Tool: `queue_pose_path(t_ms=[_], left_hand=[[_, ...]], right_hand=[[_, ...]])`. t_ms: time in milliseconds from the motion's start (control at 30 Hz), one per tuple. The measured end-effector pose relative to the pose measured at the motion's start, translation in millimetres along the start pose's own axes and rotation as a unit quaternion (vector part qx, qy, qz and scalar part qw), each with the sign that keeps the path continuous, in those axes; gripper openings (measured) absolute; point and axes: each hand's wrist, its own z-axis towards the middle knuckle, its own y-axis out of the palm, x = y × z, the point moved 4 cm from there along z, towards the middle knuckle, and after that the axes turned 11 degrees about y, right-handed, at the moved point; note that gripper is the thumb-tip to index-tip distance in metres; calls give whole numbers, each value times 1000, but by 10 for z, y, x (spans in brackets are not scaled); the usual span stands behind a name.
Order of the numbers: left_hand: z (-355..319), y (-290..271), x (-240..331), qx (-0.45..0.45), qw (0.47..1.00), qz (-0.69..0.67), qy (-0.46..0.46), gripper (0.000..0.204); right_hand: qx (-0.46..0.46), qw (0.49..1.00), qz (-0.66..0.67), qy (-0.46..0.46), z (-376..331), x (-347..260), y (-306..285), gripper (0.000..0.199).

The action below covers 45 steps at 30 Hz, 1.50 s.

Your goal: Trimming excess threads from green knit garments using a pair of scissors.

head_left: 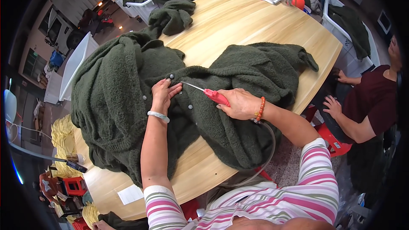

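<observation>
Dark green fuzzy knit garments (115, 76) lie heaped across the wooden table in front of me. With my left hand (162, 96) I pinch a garment's edge beside a dark, shiny button (172, 76). More round buttons, one of them a lower button (190, 107), dot the fabric nearby. My right hand (241, 103) grips a red-handled air blow gun (217, 96). Its thin metal nozzle points left, with the tip close to my left fingertips. A clear hose (272, 145) trails from below my right wrist toward my lap.
The wooden table (221, 17) curves around the heap. White bins with green garments stand beyond it, including a right-hand bin (332, 15). A person in a dark red shirt (370, 98) sits at right by a red stool (334, 142). Yellow cloth (63, 136) is piled at left.
</observation>
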Motion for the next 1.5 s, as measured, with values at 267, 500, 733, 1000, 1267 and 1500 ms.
queue_pose_path(t_ms=[267,500,733,1000,1267,1500], left_hand=[[-272,104,117,-46,997,-12,-64,20],[-505,32,-244,-50,994,-52,-85,21],[-503,-110,-389,16,996,-55,-68,18],[-1004,-93,-265,-80,988,-30,-131,12],[-1028,-224,-353,-38,991,-105,-78,13],[-979,-60,-252,-58,994,-69,-68,13]], right_hand=[[37,998,38,-31,-15,50,82,34],[-5,1000,-18,-1,-306,-30,34,37],[6,995,-101,-1,-525,-105,35,39],[11,997,-66,-30,-727,-55,149,39],[-36,991,-128,20,-914,-285,157,37],[-47,989,-140,13,-931,-299,163,33]])
